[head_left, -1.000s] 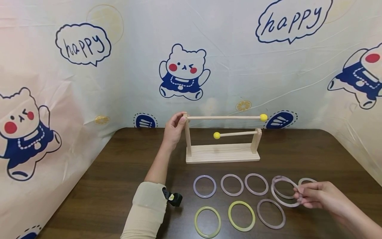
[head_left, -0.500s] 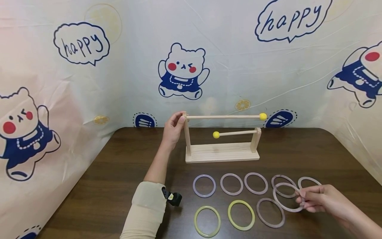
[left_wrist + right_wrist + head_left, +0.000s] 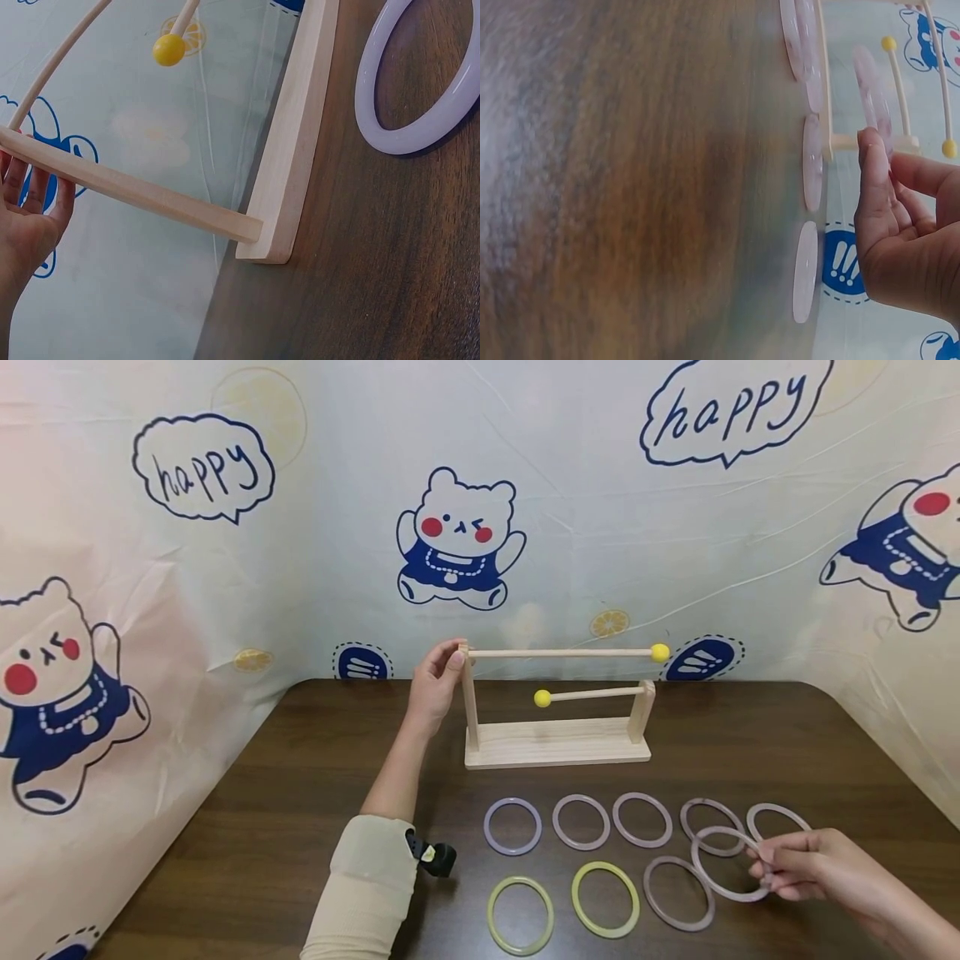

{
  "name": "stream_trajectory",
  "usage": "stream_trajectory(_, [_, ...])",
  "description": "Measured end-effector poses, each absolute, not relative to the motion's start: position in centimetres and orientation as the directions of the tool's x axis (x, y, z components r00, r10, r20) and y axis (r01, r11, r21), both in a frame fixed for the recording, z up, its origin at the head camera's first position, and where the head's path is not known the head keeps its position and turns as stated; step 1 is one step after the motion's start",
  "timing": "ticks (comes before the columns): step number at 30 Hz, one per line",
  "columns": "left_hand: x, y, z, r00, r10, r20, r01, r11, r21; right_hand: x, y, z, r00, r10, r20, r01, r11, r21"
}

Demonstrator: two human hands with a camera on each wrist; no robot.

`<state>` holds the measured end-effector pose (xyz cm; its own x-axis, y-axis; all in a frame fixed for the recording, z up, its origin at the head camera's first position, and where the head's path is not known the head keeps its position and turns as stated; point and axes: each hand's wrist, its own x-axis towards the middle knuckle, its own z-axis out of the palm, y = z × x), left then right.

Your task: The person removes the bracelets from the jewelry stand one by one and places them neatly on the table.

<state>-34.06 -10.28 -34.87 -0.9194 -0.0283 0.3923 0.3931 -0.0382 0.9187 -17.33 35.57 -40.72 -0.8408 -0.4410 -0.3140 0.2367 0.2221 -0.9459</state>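
At the back of the table stands a wooden ring rack [image 3: 558, 745] with two horizontal rods tipped by yellow balls. My left hand [image 3: 435, 687] grips the top of its taller left post [image 3: 135, 187], thumb in front. On the right, my right hand [image 3: 817, 864] pinches a pale purple ring [image 3: 697, 862] between thumb and fingers. That ring is tilted and raised above the table, as the right wrist view shows, and in the head view it overlaps a purple ring [image 3: 686, 827] behind it. Both rods carry no rings.
More rings lie in two rows before the rack: a blue-violet ring [image 3: 487, 828], pale purple rings [image 3: 557, 822] [image 3: 618, 820] [image 3: 752, 823], a mauve ring [image 3: 649, 893], and two yellow-green rings [image 3: 492, 917] [image 3: 577, 902]. A printed cloth [image 3: 570, 552] hangs behind the dark wooden table [image 3: 285, 827].
My right hand has drawn the pinched ring slightly right and toward me, uncovering more of the rings behind it. The left hand keeps its grip on the post.
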Motion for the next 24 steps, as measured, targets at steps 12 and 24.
stream_trajectory(12, [-34.1, -10.4, -34.8, -0.918, -0.010, 0.396, 0.396, -0.016, 0.918, -17.2, 36.4, -40.8, -0.833, -0.467, -0.296, 0.213, 0.224, -0.951])
stream_trajectory(24, [-34.2, -10.3, -34.9, -0.916, -0.029, 0.401, 0.402, -0.034, 0.915, -17.0, 37.0, -40.7, -0.807, -0.500, -0.314, 0.233, 0.218, -0.948])
